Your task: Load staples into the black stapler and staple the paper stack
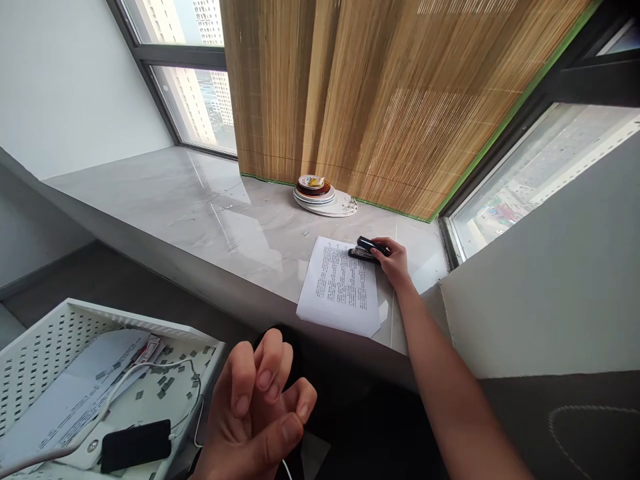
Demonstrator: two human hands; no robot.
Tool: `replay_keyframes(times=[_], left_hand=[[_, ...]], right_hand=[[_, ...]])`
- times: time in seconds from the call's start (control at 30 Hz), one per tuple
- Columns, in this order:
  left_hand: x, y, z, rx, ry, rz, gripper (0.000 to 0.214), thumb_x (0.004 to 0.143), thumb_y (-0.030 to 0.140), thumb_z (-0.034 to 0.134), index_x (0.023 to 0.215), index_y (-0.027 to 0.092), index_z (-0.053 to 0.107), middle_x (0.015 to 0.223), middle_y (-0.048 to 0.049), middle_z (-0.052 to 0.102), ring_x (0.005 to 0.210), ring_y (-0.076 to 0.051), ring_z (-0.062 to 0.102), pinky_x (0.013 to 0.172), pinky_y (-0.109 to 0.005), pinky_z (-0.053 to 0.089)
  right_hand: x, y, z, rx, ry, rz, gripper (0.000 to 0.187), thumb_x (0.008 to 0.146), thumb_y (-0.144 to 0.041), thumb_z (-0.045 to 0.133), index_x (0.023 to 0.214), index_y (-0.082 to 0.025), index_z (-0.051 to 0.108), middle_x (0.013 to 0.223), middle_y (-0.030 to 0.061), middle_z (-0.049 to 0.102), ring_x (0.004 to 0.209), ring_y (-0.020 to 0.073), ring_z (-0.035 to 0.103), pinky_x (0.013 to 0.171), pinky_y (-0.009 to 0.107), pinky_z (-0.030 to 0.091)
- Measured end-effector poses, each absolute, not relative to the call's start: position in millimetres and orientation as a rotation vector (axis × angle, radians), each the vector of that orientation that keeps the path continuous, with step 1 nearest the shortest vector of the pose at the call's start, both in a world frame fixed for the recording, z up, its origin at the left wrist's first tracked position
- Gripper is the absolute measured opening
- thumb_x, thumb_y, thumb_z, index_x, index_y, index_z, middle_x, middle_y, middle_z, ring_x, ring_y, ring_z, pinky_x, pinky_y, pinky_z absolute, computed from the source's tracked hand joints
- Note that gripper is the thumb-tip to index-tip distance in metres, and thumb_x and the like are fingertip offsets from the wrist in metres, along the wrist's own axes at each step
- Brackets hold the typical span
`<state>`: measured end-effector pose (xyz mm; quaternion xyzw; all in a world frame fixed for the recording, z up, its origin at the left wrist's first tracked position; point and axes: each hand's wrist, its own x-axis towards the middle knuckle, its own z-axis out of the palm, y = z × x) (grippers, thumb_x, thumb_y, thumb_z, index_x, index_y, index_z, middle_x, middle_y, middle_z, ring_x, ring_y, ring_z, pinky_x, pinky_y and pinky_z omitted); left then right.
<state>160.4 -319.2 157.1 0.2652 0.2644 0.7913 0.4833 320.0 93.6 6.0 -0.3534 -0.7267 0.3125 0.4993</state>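
Sitting at the lower left, a white perforated basket (45, 353) holds printed papers (83, 390), a pale cable (113, 393) and a dark phone (136, 445).

Right of it, close to the camera, hangs the left hand (255, 417), palm side showing and fingers loosely curled. Nothing shows in its grasp, though I cannot tell whether the thumb tip meets the fingertip beside it. This hand is in front of the window ledge (210, 227), well apart from everything on it.

Farther back on the ledge, by the bottom of the slatted curtain (320, 87), stands 1 stack of plates (320, 200).

Nearer than the plates lies the printed sheet (340, 293), flat, its long axis running away from the body and its near edge at the ledge's front edge. I cannot tell whether it is 1 sheet or several.

Over the sheet's far right part is the black stapler (373, 245), forward and to the right of the left hand. Its long axis runs crosswise, across the sheet's length, with the mouth gaping toward the left and the base low over the print.

At the stapler's right end, the right hand (395, 260) grips it between thumb and fingers, so this hand is by far the nearer of the 2. Its forearm (440, 373) slants in from the lower right.
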Motion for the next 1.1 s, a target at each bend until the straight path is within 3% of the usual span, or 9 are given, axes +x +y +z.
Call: replay_keyframes(times=[0.27,0.53,1.1], left_hand=[[162.5,-317.5,156.3,0.628,0.612,1.934,0.045,0.074,0.005,0.074,0.079,0.022,0.033,0.083,0.0009,0.031,0.072,-0.013,0.030,0.064,-0.020,0.050],[160.5,-314.1,143.8,0.832,0.526,1.943,0.039,0.081,0.000,0.064,0.081,0.022,0.032,0.084,0.0009,0.029,0.071,-0.013,0.027,0.065,-0.019,0.047],[161.2,-314.8,145.3,0.871,0.482,1.931,0.038,0.083,0.000,0.061,0.083,0.022,0.030,0.085,0.0009,0.028,0.070,-0.012,0.026,0.067,-0.019,0.046]], right_hand=[[320.2,94.0,5.4,-0.867,-1.758,0.749,0.026,0.077,-0.035,0.073,0.101,-0.024,0.078,0.103,0.0054,0.078,0.097,0.0273,0.071,0.088,0.041,0.054],[320.2,94.5,3.8,-0.869,-1.766,0.762,0.028,0.077,-0.037,0.074,0.102,-0.024,0.077,0.102,0.0055,0.077,0.096,0.0275,0.071,0.082,0.040,0.055],[319.8,93.6,5.3,-0.873,-1.765,0.772,0.027,0.077,-0.033,0.074,0.103,-0.024,0.077,0.101,0.0046,0.077,0.096,0.0264,0.070,0.083,0.038,0.053]])
